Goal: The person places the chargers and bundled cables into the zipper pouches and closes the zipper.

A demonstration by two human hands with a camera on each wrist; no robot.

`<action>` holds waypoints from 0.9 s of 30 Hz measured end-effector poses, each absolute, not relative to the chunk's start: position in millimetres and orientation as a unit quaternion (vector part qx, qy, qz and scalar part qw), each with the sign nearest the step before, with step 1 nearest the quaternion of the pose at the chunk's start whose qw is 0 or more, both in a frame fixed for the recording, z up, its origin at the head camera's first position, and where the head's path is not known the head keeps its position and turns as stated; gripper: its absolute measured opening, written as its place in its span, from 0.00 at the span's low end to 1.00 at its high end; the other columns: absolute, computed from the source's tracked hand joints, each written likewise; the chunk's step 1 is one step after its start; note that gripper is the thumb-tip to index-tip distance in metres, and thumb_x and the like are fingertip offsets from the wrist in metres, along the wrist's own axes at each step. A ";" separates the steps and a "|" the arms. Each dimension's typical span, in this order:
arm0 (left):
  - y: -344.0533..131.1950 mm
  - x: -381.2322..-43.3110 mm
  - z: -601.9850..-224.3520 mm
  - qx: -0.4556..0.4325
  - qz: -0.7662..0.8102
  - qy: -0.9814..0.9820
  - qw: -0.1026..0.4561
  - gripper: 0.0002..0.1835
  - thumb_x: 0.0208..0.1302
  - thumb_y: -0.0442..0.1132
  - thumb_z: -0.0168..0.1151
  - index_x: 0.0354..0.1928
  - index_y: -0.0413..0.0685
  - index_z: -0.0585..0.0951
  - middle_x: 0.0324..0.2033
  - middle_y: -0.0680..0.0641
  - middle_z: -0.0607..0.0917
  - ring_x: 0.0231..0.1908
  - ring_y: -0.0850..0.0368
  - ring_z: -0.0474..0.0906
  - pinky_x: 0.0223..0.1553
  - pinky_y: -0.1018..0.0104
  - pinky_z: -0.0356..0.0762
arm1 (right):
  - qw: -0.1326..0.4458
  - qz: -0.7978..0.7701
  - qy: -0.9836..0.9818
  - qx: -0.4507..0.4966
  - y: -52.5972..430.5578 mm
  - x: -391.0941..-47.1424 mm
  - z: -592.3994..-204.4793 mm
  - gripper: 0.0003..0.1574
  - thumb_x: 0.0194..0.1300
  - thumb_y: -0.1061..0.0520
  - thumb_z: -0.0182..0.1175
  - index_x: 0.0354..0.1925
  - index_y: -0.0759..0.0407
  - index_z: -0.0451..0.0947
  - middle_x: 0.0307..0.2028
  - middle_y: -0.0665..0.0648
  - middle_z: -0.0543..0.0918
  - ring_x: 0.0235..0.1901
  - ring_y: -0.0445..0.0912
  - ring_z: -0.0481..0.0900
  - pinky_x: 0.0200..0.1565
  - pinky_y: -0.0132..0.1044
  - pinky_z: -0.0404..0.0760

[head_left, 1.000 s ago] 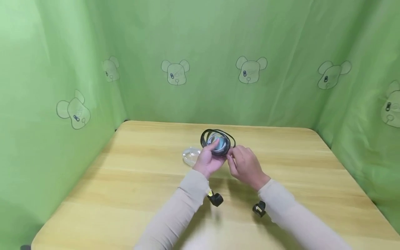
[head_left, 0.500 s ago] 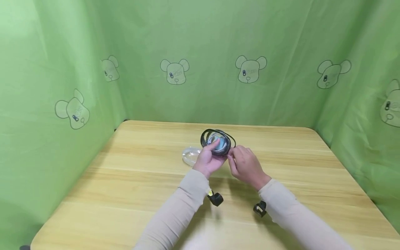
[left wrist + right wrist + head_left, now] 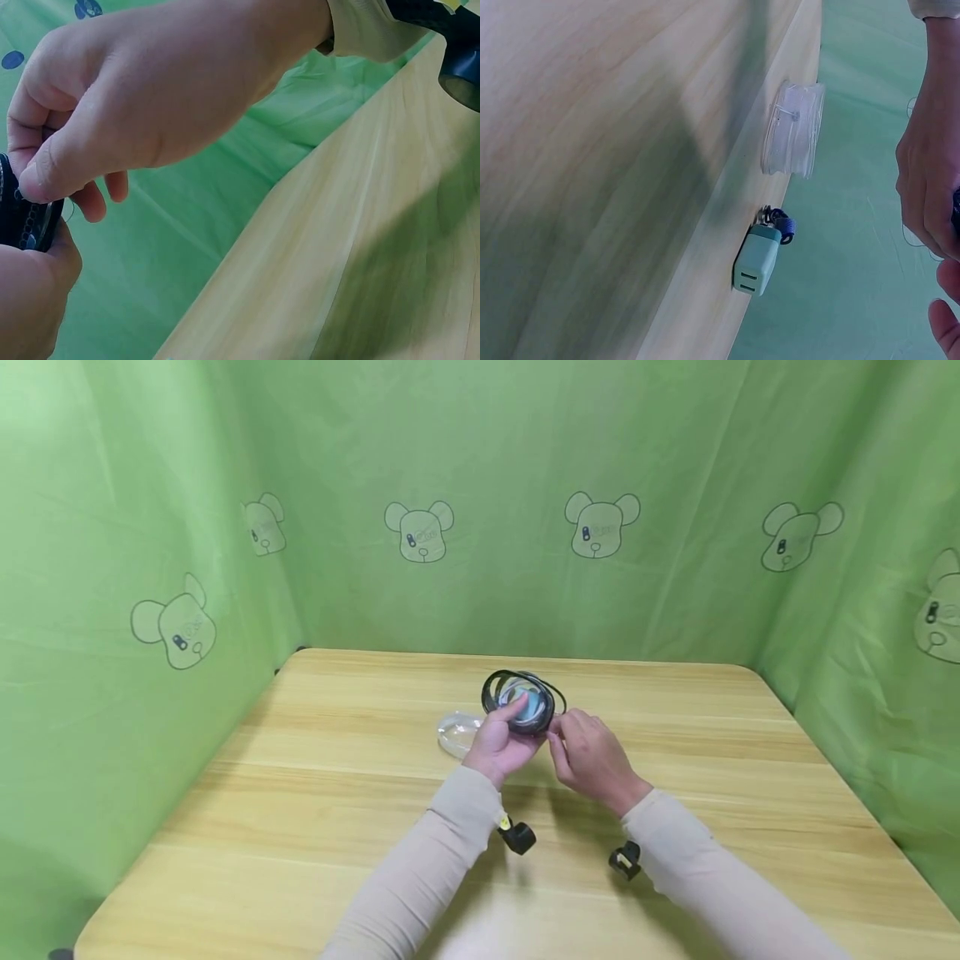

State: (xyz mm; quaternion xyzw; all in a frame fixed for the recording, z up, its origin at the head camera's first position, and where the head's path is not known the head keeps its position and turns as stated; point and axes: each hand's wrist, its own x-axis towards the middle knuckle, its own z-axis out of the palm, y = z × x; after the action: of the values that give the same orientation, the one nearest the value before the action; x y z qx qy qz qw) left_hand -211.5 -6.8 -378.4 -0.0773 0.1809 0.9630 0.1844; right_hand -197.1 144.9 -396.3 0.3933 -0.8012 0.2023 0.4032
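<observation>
A round, black-rimmed item [image 3: 534, 723] with black loops and a see-through middle is held up over the table. My left hand [image 3: 501, 750] grips it from below, with the thumb across its front. At its right edge, my right hand [image 3: 596, 760] pinches with thumb and bent forefinger. In the left wrist view that pinch meets a black edge [image 3: 36, 223] with a row of small dots; the fingertips hide any small part between them. Pale blue shows inside the rim, but I cannot tell whether it lies within or behind.
A clear round container [image 3: 456, 735] sits on the wooden table [image 3: 337, 827] behind my left hand. The right wrist view shows a mint-green charger [image 3: 756, 261] beside it, with a metal ring and dark blue piece. Green curtains [image 3: 510, 602] surround the table's back and sides.
</observation>
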 end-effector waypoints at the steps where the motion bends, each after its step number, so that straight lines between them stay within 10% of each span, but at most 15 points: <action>1: -6.8 -211.4 -378.4 -0.079 0.963 0.179 0.184 0.27 0.70 0.31 0.50 0.69 0.38 0.58 0.62 0.36 0.68 0.63 0.45 0.66 0.65 0.56 0.66 | 0.403 0.203 -0.801 0.394 145.1 -197.3 -396.5 0.04 0.57 0.63 0.52 0.29 0.64 0.69 0.22 0.54 0.69 0.20 0.45 0.65 0.20 0.38 0.69; 27: -8.8 -210.8 -378.9 -0.077 0.964 0.176 0.186 0.28 0.70 0.30 0.49 0.70 0.38 0.57 0.63 0.35 0.68 0.65 0.45 0.64 0.65 0.57 0.66 | 0.386 0.200 -0.812 0.388 147.8 -196.2 -394.0 0.04 0.58 0.64 0.53 0.31 0.66 0.70 0.24 0.55 0.72 0.22 0.47 0.69 0.22 0.40 0.74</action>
State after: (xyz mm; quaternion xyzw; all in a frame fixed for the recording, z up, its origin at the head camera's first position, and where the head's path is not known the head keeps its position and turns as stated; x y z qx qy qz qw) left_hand -210.8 -8.8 -378.9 -0.0765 0.1759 0.9637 0.1857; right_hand -196.2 147.8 -394.0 0.3882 -0.8124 0.2001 0.3864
